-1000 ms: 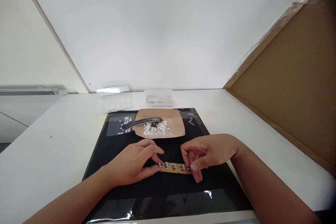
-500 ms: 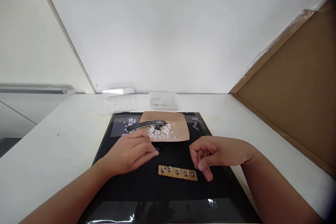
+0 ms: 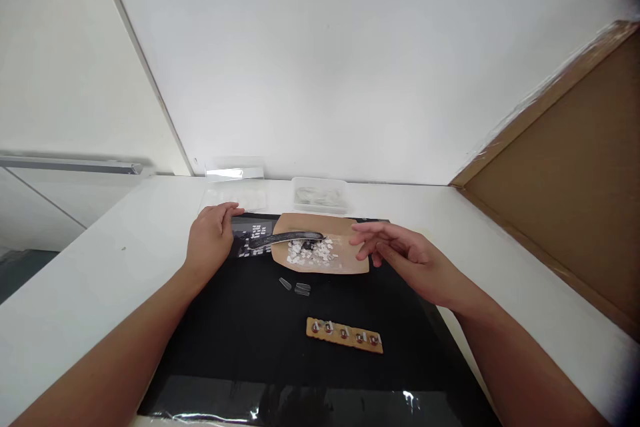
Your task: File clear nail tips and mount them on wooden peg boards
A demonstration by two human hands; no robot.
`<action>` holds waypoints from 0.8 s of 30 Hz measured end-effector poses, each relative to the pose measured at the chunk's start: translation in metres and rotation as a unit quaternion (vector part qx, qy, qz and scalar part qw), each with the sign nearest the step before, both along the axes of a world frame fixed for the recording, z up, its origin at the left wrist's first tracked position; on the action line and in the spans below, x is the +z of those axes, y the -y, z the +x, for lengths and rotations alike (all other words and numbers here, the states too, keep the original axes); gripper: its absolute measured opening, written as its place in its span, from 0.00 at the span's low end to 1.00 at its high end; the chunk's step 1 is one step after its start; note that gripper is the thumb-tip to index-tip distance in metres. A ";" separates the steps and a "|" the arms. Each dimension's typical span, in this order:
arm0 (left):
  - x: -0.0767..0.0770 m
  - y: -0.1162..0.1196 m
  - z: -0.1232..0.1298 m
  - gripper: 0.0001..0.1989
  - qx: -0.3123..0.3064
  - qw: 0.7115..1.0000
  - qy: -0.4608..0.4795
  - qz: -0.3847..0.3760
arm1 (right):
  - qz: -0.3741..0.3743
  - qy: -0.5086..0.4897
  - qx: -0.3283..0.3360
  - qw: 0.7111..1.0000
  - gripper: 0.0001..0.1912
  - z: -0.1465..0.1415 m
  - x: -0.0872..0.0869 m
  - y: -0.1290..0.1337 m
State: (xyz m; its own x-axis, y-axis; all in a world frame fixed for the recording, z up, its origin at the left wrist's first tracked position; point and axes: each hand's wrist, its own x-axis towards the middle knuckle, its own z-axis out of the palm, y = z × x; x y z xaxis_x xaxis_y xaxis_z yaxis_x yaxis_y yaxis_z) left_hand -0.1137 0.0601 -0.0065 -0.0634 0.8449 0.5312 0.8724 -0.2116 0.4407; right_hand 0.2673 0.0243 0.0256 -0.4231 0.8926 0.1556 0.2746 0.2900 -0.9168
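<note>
My left hand (image 3: 213, 233) is at the mat's far left corner, beside a dark sheet (image 3: 241, 243) dotted with small white squares. Its fingers reach to the right and nothing shows in them. Over the right edge of a brown paper sheet (image 3: 350, 263) is my right hand (image 3: 395, 253), fingers spread and holding nothing. White flakes (image 3: 307, 253) and a curved black nail file (image 3: 285, 238) lie on the paper. Clear nail tips (image 3: 303, 289) rest on the black mat (image 3: 250, 333). Nearer me lies a tan strip (image 3: 345, 335) with several round, shiny red-brown pieces.
A clear plastic box (image 3: 320, 195) with pale contents stands behind the mat. To its left is clear plastic packaging (image 3: 235, 187). A cardboard panel (image 3: 560, 167) borders the white table (image 3: 120, 273) on the right; a white wall (image 3: 320, 67) rises behind.
My left hand has moved left and away from me, uncovering the clear nail tips. My right hand has lifted from beside the tan strip to the paper, its fingers now stretched. The view shifts slightly.
</note>
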 end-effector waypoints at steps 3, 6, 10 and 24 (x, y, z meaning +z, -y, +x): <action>-0.007 -0.002 -0.003 0.23 -0.005 0.998 -0.042 -0.041 | 0.025 -0.006 -0.036 0.999 0.18 -0.003 0.001 0.002; -0.008 0.001 -0.001 0.27 -0.002 0.993 -0.065 -0.101 | 0.031 -0.014 -0.058 0.998 0.18 -0.006 0.001 0.003; -0.001 0.006 0.001 0.19 -0.014 0.987 -0.084 -0.135 | 0.034 -0.018 -0.065 0.997 0.18 -0.008 -0.001 0.003; 0.014 0.019 0.002 0.22 -0.121 0.957 -0.205 -0.168 | 0.041 -0.023 -0.065 0.997 0.18 -0.011 -0.005 0.002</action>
State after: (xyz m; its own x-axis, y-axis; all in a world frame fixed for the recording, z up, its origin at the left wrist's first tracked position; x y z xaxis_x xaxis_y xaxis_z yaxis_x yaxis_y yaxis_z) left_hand -0.1122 0.0415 0.0078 0.3106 0.9361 0.1652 0.9300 -0.3352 0.1511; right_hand 0.2568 0.0220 0.0201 -0.2953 0.9231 0.2464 0.2723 0.3285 -0.9044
